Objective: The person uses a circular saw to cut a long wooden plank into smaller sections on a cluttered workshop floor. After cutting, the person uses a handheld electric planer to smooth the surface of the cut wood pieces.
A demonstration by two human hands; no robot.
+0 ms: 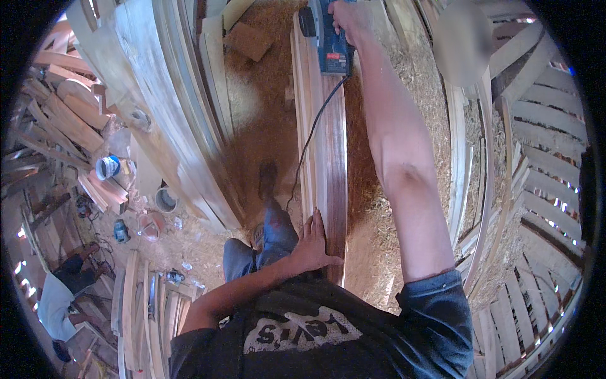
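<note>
Blue power planer [334, 58] at top centre of the frame, set on the upper end of a long timber [336, 151]. Planer: boxy blue body, black rounded part on its left side, small red label toward the rear. Dark cord [308, 140] leaves the rear, bends left and runs down across the timber. Timber runs from top centre to lower centre, narrow and straight-sided; reddish-brown band with darker streaks on the right, paler greyish band beside it, thin bright line along the right edge. Pale strips [302, 114] lie along its left side. Right hand [345, 19], top centre, fingers closed round the planer's handle. Left hand [309, 245], lower centre, laid on the timber, fingers and thumb spread apart, clamped on nothing. Brown dust and shavings on the ground [252, 126] either side
</note>
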